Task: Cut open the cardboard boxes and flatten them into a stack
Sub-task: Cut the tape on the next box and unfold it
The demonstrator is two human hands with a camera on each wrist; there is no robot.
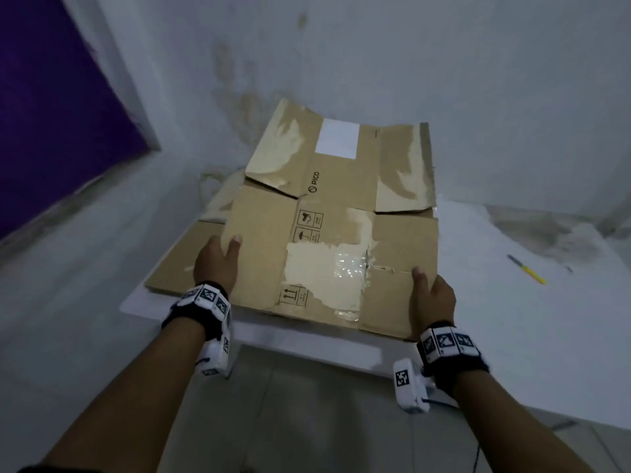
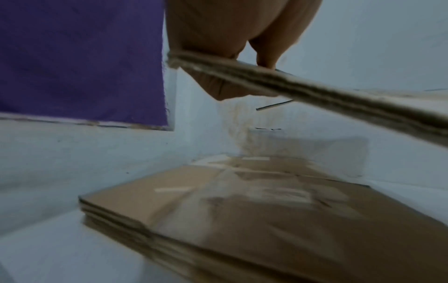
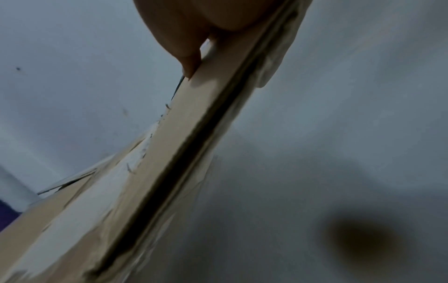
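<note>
A flattened brown cardboard box (image 1: 334,216) with torn tape patches and a white label is held level over the table. My left hand (image 1: 218,257) grips its left edge, thumb on top and fingers underneath. My right hand (image 1: 430,291) grips the near right edge the same way. Below it lies a stack of flattened cardboard (image 1: 177,254). The left wrist view shows the held box's edge (image 2: 315,95) hanging clear above that stack (image 2: 242,210). The right wrist view shows my right hand (image 3: 194,28) pinching the layered edge of the box (image 3: 194,143).
A yellow-handled knife (image 1: 526,269) lies on the white table (image 1: 512,319) to the right of the boxes. Stained white walls close in behind the table corner. A purple panel (image 1: 51,114) fills the left. Tiled floor shows between my arms.
</note>
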